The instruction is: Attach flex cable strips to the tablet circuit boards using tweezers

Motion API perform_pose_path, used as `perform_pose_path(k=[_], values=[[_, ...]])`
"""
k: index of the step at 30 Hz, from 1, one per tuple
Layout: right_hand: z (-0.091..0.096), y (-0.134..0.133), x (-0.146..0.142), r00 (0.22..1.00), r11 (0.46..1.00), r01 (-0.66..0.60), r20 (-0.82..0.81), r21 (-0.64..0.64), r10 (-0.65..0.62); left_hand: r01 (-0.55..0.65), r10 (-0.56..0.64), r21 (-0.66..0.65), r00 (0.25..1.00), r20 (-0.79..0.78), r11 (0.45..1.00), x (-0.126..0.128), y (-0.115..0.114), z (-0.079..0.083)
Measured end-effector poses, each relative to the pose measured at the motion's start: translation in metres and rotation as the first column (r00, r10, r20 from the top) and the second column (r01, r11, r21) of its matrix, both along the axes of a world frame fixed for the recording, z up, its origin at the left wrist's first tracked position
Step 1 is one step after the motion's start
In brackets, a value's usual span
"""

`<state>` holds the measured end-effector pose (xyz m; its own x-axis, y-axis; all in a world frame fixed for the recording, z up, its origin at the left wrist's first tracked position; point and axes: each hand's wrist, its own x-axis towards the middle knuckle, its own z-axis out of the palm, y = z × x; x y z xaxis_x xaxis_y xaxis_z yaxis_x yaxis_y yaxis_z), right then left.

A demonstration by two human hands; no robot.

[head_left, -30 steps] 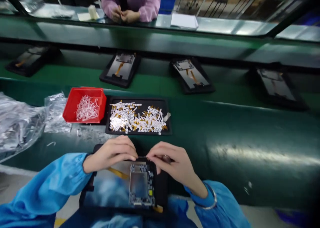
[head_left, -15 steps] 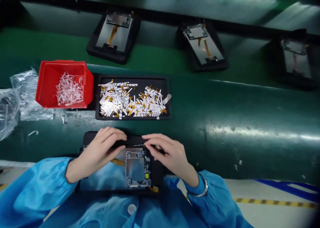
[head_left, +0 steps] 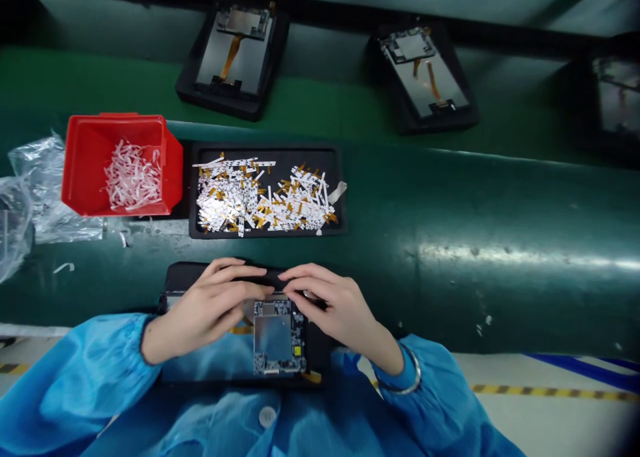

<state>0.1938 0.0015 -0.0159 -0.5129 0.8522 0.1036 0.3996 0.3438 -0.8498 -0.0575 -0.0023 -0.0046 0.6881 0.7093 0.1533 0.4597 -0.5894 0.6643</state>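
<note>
A screen panel (head_left: 200, 365) lies in a black holder (head_left: 183, 275) right in front of me, with a green-black circuit board (head_left: 273, 337) on its right part. My right hand (head_left: 333, 297) pinches the end of a thin flex cable (head_left: 286, 295) at the panel's far edge, just above the board. My left hand (head_left: 215, 303) reaches over the panel with fingers stretched out, its index fingertip at that same edge beside the cable. Most of the cable is hidden by the fingers. An orange ribbon (head_left: 241, 329) runs under my left hand to the board.
Beyond the holder is a black tray (head_left: 267, 235) of loose white-and-amber flex cables (head_left: 230, 200). Left of it stand a red bin (head_left: 83, 170) with white paper strips and clear plastic bags (head_left: 55, 197). Several similar units (head_left: 235, 63) sit on the green belt (head_left: 325, 103) at the back.
My left hand has moved right, its fingertips now close to my right fingers at the panel's edge. The right hand keeps its pinch, and the cable is more covered. The view has shifted slightly.
</note>
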Motion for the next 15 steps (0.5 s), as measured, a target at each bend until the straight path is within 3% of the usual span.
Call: perform_pose_path(k=[5, 15], values=[[0.006, 0.006, 0.003, 0.997, 0.986, -0.054, -0.07, -0.158, 0.044, 0.045, -0.037, 0.094, 0.996, -0.087, 0.995, 0.0, 0.0, -0.002], [0.009, 0.015, -0.003, 0.994, 0.898, -0.062, -0.107, -0.436, 0.016, 0.091, -0.033, 0.284, 0.979, -0.203, 0.955, 0.009, -0.006, 0.003]])
